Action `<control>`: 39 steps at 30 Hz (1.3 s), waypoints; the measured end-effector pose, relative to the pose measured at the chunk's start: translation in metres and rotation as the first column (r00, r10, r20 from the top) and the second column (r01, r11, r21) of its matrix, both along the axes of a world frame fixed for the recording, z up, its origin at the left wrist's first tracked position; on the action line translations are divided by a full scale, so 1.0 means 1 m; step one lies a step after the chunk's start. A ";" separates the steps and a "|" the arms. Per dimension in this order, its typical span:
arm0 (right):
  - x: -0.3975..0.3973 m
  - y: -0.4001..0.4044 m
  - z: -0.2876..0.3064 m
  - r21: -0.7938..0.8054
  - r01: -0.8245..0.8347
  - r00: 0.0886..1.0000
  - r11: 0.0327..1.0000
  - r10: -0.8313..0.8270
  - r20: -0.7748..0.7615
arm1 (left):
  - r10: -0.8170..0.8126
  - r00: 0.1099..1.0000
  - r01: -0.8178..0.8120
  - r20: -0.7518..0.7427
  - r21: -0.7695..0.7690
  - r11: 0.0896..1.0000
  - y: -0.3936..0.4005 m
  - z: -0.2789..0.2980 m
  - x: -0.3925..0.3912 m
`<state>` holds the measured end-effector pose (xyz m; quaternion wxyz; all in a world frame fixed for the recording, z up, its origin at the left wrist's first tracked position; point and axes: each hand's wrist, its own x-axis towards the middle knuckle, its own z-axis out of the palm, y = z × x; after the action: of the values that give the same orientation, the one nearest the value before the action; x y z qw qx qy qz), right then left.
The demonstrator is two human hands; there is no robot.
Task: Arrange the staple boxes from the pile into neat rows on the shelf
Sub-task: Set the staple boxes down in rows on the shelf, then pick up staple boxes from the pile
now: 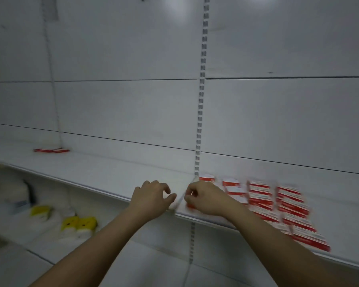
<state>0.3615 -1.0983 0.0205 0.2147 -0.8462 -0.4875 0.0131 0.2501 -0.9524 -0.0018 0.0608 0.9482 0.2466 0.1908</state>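
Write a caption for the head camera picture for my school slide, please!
Two hands at a white shelf: right hand pinches a red staple box beside neat rows.

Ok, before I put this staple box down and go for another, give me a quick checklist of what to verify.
1. Right hand grips a red and white staple box: ok.
2. Left hand free, fingers loosely curled, holding nothing: ok.
3. Bare shelf space left of the rows of boxes: ok.
4. Rows straight and even: cannot tell, the picture is blurred.
5. Held box lined up with the nearest row: cannot tell, the hand hides it.
6. More boxes to fetch, a few far left: ok.
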 end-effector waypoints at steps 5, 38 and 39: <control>-0.062 0.124 0.006 -0.078 -0.081 0.997 0.994 0.081 -0.007 | 0.130 0.990 -0.128 -0.061 0.028 0.991 0.109 0.008 -0.076; -0.139 0.740 -0.005 -0.042 -0.366 0.929 0.930 0.362 -0.082 | 0.476 0.873 -0.477 -0.110 0.014 0.879 0.656 0.048 -0.238; -0.128 0.753 -0.003 -0.027 -0.354 0.933 0.935 0.351 -0.084 | 0.467 0.879 -0.468 -0.098 0.009 0.883 0.670 0.049 -0.227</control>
<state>0.2335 -0.3456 0.0179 0.2102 -0.7482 -0.6222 0.0944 0.0230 -0.2825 0.0477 0.0080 0.8683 0.4722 0.1518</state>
